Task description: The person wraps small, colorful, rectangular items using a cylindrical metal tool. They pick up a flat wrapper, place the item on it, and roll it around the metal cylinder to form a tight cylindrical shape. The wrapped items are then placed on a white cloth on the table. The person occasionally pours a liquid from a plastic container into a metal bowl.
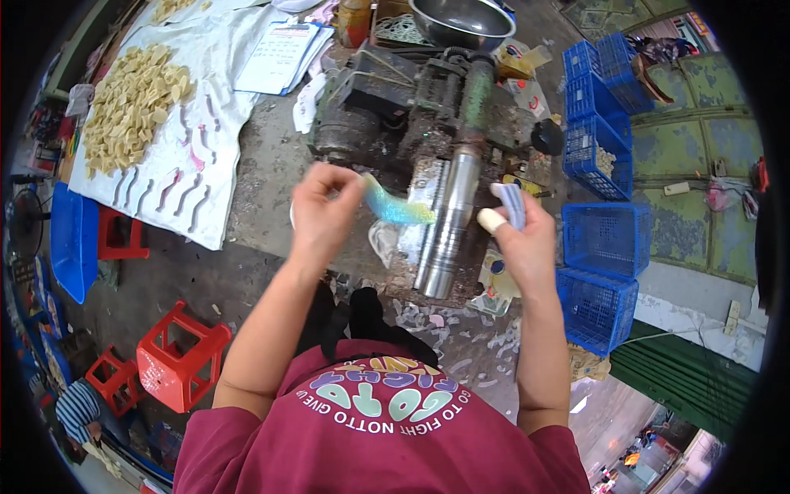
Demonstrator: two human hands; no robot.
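My left hand (323,206) pinches one end of a shiny curved strip (388,206), which shades from blue to yellow. The strip's other end reaches the steel rollers (453,218) of a green machine (411,103). It overlaps them in view; I cannot tell whether it touches. On the rollers' right side, my right hand (531,247) grips a pale lavender-and-white folded strip (512,204). A cream-coloured cover (491,220) wraps a digit of that hand. Both hands are above the front part of the machine, one on each side of the rollers.
On the left, a white cloth (218,177) carries a heap of tan pieces (136,103) and several thin strips. A clipboard (276,58) and a metal bowl (462,23) lie farther back. Blue crates (605,235) line the right; red stools (181,358) stand lower left.
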